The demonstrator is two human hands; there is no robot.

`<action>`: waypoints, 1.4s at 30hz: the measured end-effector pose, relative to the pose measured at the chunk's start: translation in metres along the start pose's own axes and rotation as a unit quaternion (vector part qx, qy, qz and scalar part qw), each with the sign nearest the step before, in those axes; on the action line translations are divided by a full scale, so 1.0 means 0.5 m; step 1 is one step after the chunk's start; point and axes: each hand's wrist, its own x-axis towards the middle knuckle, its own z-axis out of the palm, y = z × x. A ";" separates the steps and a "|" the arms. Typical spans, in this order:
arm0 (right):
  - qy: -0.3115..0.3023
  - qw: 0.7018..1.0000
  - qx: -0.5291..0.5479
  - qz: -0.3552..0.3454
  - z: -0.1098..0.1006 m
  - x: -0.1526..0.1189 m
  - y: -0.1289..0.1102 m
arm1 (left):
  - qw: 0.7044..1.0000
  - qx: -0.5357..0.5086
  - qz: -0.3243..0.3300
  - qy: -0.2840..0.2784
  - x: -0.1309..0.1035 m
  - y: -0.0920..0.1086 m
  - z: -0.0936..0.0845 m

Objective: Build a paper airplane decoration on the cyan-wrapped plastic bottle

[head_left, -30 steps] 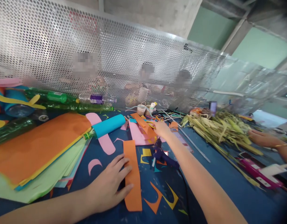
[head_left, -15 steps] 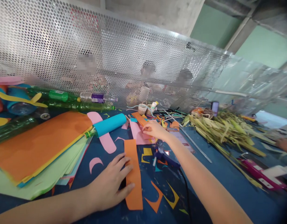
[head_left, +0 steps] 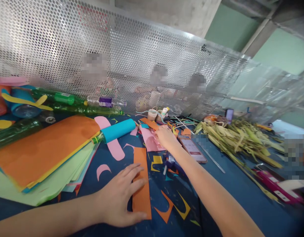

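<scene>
An orange paper strip [head_left: 143, 187] lies upright in front of me on the blue table. My left hand [head_left: 124, 191] rests on it with fingers and thumb spread, the thumb near its lower end. Farther away, my right hand [head_left: 166, 136] reaches down over a pink sheet [head_left: 148, 138] and small paper scraps. Its fingers bend toward them, but their tips are blurred and partly hidden, so a hold cannot be made out. Below my right forearm is a dark blue glue gun [head_left: 170, 161], partly covered. A bottle wrapped in blue paper [head_left: 119, 130] lies left of the pink sheet.
At left is a stack of coloured sheets [head_left: 50, 144], with green bottles [head_left: 68, 98] behind. A phone [head_left: 192, 149], dried husks [head_left: 235, 136] and a magenta power strip [head_left: 272, 184] lie right. Orange and yellow offcuts [head_left: 182, 209] lie near the front. A perforated metal panel [head_left: 137, 42] stands behind.
My left hand has shifted slightly, its thumb now farther down the strip and more spread. My right hand has moved a little over the pink sheet. The view has turned slightly left.
</scene>
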 end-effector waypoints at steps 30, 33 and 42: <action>-0.021 0.981 0.188 0.046 0.023 0.076 -0.022 | 0.999 -0.019 -0.007 -0.030 0.007 0.000 -0.006; 0.007 0.948 0.311 0.060 0.011 0.089 -0.010 | 0.999 -0.009 -0.010 -0.041 0.005 0.000 -0.004; -0.006 0.763 0.639 0.097 -0.016 0.089 0.034 | 0.994 -0.103 -0.035 0.021 0.002 0.000 -0.012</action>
